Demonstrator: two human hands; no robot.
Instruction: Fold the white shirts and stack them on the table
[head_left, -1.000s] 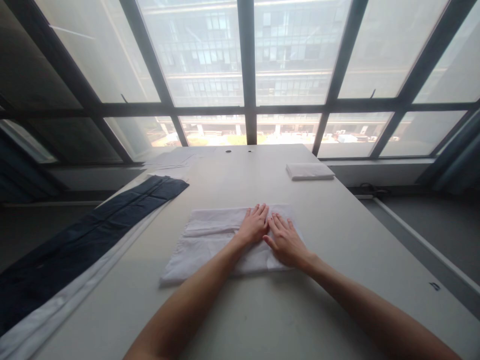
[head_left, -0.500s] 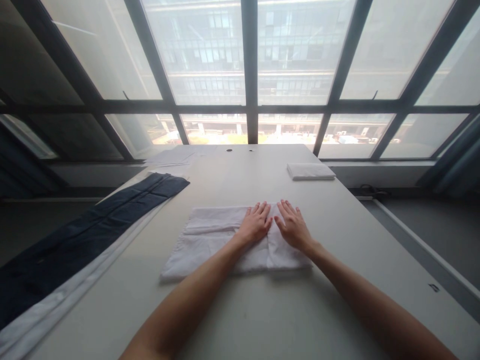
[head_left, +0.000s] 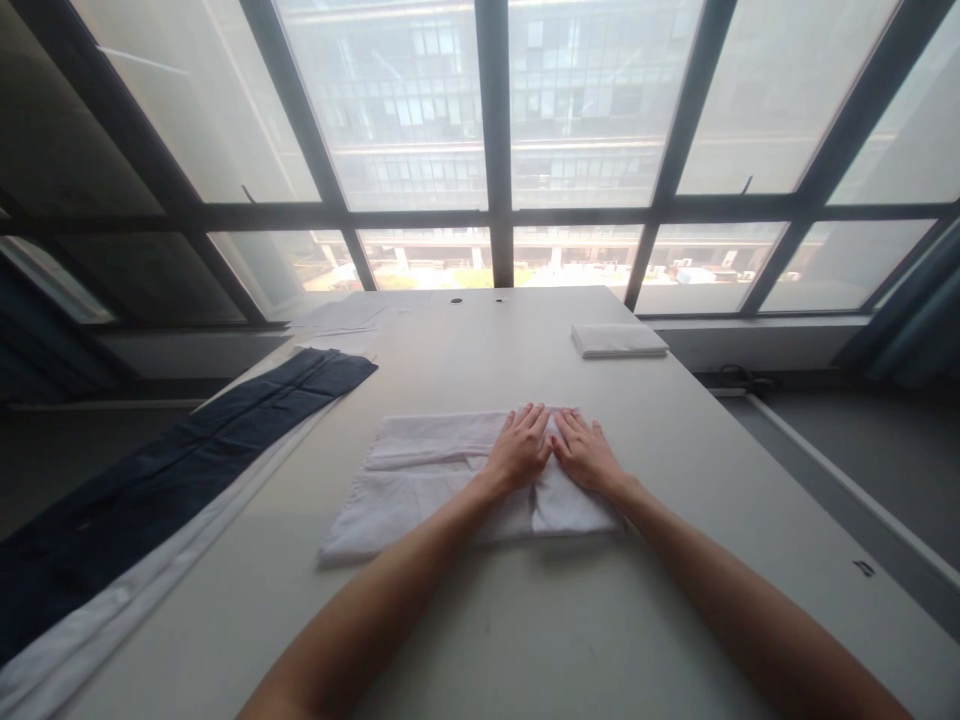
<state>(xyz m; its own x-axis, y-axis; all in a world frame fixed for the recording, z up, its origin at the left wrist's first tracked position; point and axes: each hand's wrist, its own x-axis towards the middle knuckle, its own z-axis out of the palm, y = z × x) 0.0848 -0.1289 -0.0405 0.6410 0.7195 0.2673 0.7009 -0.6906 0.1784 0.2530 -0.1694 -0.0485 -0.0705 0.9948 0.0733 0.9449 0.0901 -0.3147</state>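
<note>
A white cloth (head_left: 420,500) lies partly folded on the white table (head_left: 480,630), with creases running across it and a flap folded over at its right end. My left hand (head_left: 523,447) rests flat on the cloth, right of its middle, palm down with the fingers stretched forward. Close beside it, my right hand (head_left: 586,452) lies flat on the folded right part, its fingers pointing forward and left. The two thumbs almost meet. Neither hand grips the fabric. Part of the cloth is hidden beneath my hands and left forearm.
Dark blue trousers (head_left: 187,440) lie along the table's left side on top of white fabric (head_left: 142,600). A neatly folded white cloth (head_left: 619,341) sits near the far right corner. White sheets (head_left: 337,315) lie at the far left. Large windows stand beyond.
My left hand has slid slightly to the right over the cloth, closer to my right hand. My right hand has shifted very little, and the view has moved slightly.
</note>
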